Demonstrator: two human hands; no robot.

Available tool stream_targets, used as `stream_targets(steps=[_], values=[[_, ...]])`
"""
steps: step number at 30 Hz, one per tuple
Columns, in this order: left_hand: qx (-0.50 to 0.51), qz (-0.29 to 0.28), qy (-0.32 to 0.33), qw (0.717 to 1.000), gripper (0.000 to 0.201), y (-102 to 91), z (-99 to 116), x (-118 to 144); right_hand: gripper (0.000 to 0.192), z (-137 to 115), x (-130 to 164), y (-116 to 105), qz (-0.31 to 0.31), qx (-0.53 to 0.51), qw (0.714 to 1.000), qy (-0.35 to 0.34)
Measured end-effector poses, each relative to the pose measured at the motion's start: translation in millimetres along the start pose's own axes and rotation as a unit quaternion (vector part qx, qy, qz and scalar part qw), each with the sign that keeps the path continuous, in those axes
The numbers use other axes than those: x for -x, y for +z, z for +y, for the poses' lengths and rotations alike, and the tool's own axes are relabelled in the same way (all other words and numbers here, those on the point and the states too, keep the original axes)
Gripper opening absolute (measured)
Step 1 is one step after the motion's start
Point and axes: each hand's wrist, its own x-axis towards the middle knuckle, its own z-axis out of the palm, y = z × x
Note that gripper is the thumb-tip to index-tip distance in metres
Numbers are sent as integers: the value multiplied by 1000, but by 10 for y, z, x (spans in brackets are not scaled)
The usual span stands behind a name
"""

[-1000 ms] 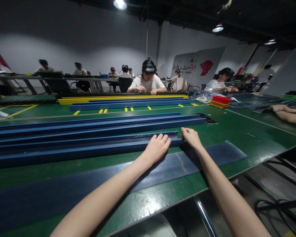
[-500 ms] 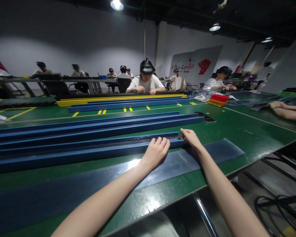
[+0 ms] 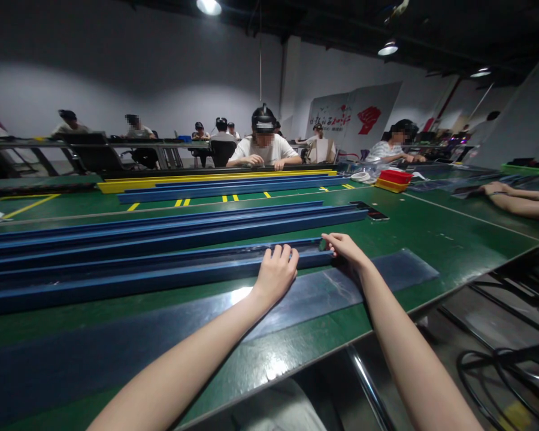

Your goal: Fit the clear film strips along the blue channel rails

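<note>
A long blue U-shaped channel (image 3: 161, 275) lies across the green table in front of me. My left hand (image 3: 277, 270) rests on it near its right end, the fingers bent over the near wall and gripping it. My right hand (image 3: 345, 250) is at the channel's right end, thumb and fingers pinched together. A small dark green patch shows at those fingertips; I cannot tell whether it is a held piece or table seen through a gap. Beneath both wrists, a flat, clear plastic strip (image 3: 305, 302) lies along the table's near side.
Behind lie another blue channel (image 3: 233, 230), a phone (image 3: 377, 212), and yellow (image 3: 161, 181) and blue strips. Red and yellow trays (image 3: 393, 178) stand at the back right. A person (image 3: 264, 146) sits opposite; another person's forearms (image 3: 521, 200) reach in from the right.
My left hand has slid slightly left along the channel. The right fingers have moved a little left at the channel's end, and the dark green patch now shows there. The view has shifted slightly.
</note>
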Motion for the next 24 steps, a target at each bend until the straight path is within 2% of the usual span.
stream_targets(steps=[8, 15, 24], values=[[5, 7, 6, 1000, 25, 32, -5, 7, 40, -11, 22, -34, -48, 21, 998, -30], [1, 25, 8, 1000, 23, 77, -7, 25, 39, -23, 23, -36, -45, 21, 998, -29], [11, 20, 7, 1000, 22, 83, -11, 21, 33, 34, -15, -56, -48, 27, 998, -17]])
